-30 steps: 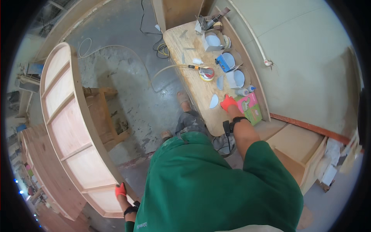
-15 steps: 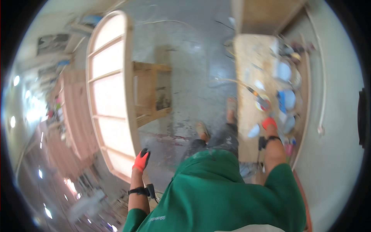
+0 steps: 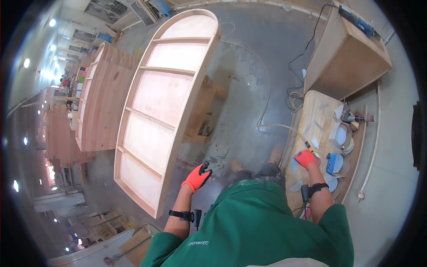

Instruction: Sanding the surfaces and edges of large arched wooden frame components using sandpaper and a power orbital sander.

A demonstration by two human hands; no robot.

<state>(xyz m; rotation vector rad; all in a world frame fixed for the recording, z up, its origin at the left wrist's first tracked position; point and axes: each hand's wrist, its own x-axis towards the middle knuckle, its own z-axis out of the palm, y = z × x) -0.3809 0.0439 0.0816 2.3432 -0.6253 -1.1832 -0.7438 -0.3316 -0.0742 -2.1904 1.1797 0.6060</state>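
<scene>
My left hand (image 3: 197,177), in a red glove with black fingertips, hangs in the air beside a long wooden panel frame (image 3: 178,129). Its fingers are apart and hold nothing. The red-gloved right hand (image 3: 306,157) is closed over the workbench (image 3: 311,116), fingertips hidden. Against its left side shows a pale blue patch (image 3: 294,163), perhaps a sanding disc. A yellow-and-black hose coupling (image 3: 308,145) runs up to this hand; the tool at its end is mostly covered. A greyish disc (image 3: 296,186) and a whitish disc (image 3: 315,142) lie on the bench nearby.
Along the wall stand holders of round discs (image 3: 341,135) and a blue box (image 3: 331,163). A wooden cabinet (image 3: 347,58) rises at the bench's far end. An air hose (image 3: 268,89) crosses the floor. Stacked arched panels (image 3: 106,95) stand at left.
My view has turned, so the panel frame and bench appear tilted. The right hand has moved to the tool and the blue patch. My left hand stays raised near the panel, fingers now more spread.
</scene>
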